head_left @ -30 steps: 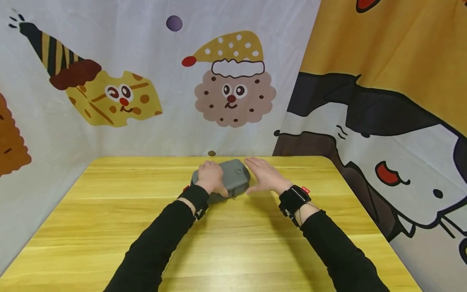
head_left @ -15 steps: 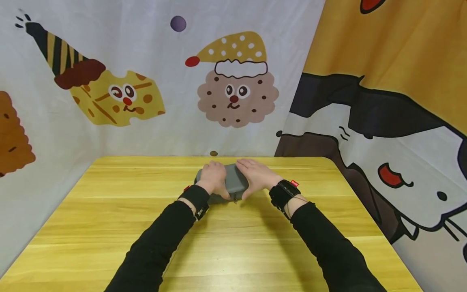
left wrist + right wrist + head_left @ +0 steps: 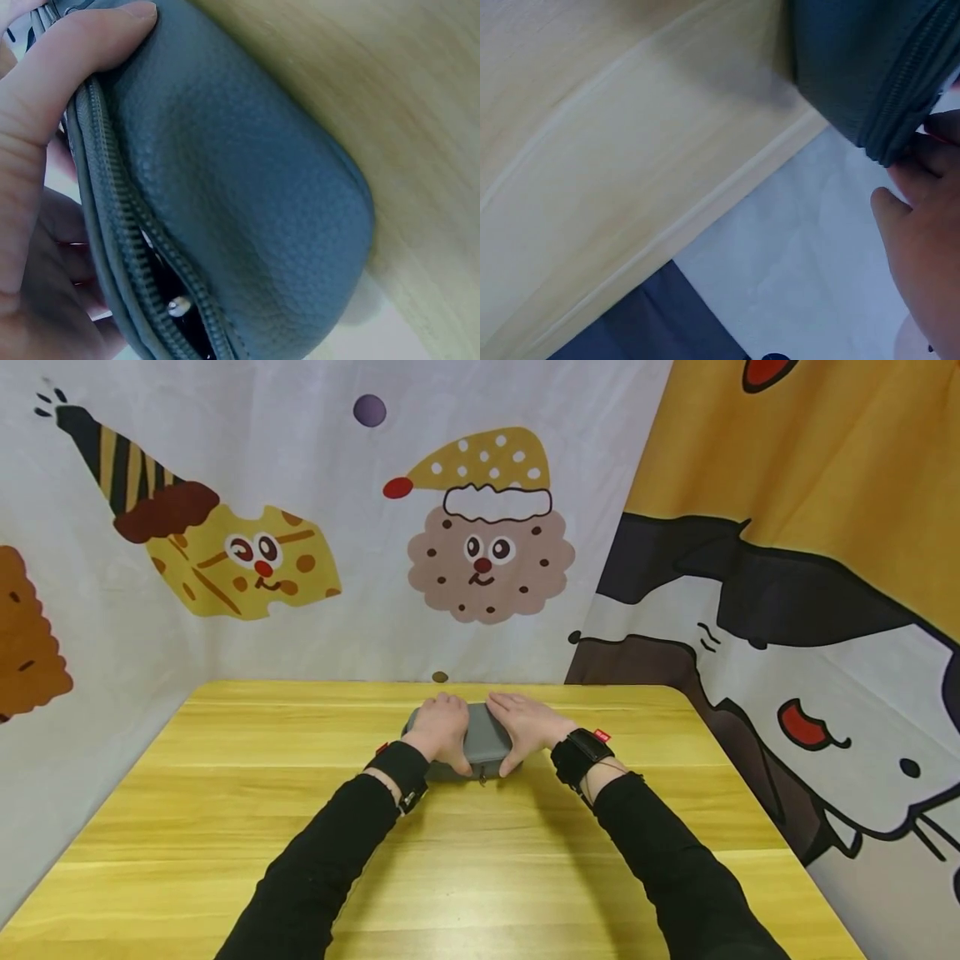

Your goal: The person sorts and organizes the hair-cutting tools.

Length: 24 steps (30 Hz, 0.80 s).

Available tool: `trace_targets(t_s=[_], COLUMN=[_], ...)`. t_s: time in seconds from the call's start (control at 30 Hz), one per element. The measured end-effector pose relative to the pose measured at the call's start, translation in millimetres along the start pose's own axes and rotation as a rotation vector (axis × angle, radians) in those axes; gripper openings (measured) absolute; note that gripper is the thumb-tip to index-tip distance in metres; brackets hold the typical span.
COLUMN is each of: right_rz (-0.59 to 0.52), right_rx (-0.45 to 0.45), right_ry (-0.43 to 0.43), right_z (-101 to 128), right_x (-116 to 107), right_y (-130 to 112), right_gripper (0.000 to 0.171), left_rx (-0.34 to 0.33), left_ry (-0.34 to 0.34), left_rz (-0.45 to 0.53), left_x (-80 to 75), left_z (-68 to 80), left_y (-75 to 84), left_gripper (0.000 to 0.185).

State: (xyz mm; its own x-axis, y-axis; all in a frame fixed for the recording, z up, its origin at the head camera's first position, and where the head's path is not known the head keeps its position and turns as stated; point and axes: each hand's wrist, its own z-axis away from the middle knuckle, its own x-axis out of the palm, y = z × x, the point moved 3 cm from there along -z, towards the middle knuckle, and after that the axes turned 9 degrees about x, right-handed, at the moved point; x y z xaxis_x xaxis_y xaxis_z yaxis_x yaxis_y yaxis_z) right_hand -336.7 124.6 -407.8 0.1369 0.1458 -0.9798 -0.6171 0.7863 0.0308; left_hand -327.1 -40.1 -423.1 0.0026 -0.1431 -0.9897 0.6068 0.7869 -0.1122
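A grey zip pouch (image 3: 480,742) lies on the yellow wooden table (image 3: 225,793), towards its far edge. My left hand (image 3: 441,731) grips the pouch's left end, thumb on the near side. My right hand (image 3: 527,728) covers the right end, fingers over the top and thumb at the near edge. In the left wrist view the pouch (image 3: 247,180) fills the frame, its zipper (image 3: 127,240) partly open, with my thumb (image 3: 60,75) pressed along it. The right wrist view shows only a corner of the pouch (image 3: 855,67) and my fingers (image 3: 922,240) behind it.
Cartoon-printed cloth (image 3: 300,552) hangs close behind the table and along its right side (image 3: 787,610). Both forearms in black sleeves reach across the middle of the tabletop. Black wrist bands (image 3: 581,756) sit on both wrists.
My right hand has moved left from beside the pouch onto its right end and closed round it. The left hand has kept its hold.
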Motion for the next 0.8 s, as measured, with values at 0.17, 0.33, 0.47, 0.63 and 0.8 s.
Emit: trace_targets(t_s=[0.17,0.33,0.47,0.63,0.8], right_rz=[-0.026,-0.050,-0.072,-0.069,-0.071], right_rx=[-0.005,-0.005,-0.002,0.003,0.032], right_ry=[-0.003,0.009,0.035,0.076,0.101], right_z=[-4,-7,-7,-7,-7], right_x=[3,7,9,11,14], right_y=[1,2,2,1,0], right_gripper=[0.124,0.122,0.118,0.115,0.114], left_rx=[0.010,0.009,0.002,-0.005,0.006], left_ry=[0.005,0.011,0.001,0.002,0.010], left_rz=[-0.011,-0.012,-0.004,0.039,0.051], left_x=[-0.6,0.3,1.1,1.7,0.2], left_z=[1.8,1.3,0.2,2.8,8.4], left_y=[-0.9,-0.6,1.3,2.1,0.9], left_gripper=[0.118,0.117,0.117,0.119,0.119])
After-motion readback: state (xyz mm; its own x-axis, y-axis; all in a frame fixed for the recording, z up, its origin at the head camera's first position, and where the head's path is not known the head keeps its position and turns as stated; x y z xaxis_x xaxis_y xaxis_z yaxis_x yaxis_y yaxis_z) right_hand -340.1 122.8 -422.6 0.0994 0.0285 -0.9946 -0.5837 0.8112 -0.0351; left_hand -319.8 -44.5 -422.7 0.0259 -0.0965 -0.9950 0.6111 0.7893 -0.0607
